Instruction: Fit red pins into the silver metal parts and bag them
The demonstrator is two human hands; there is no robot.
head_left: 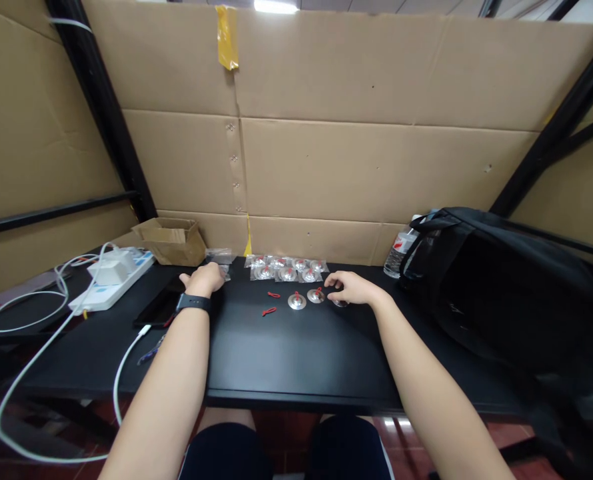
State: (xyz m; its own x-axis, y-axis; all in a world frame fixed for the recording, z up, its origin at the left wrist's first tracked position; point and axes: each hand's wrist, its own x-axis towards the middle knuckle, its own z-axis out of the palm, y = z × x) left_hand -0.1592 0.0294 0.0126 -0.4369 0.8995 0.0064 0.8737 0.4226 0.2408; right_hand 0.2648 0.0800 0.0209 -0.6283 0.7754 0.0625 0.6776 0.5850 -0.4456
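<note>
My left hand (204, 280), with a dark watch band on its wrist, reaches to the small clear plastic bags (220, 255) at the back of the table. Its thumb and fingertips are mostly hidden, so its grip does not show. Above a metal finger cymbal (340, 304), my right hand (351, 288) has its fingers bent and apart, partly covering that disc. To its left lie two more finger cymbals (297, 301) with red cord loops on top. Two loose red cord loops (269, 311) rest farther left. Behind them, several bagged finger cymbals (287, 274) sit in rows.
An open cardboard box (171, 241) stands at the back left, near a white power strip (111, 280) with cables. A dark phone (161, 303) lies beside my left wrist. On the right are a water bottle (400, 253) and a large black backpack (491, 287). Cardboard walls enclose the table.
</note>
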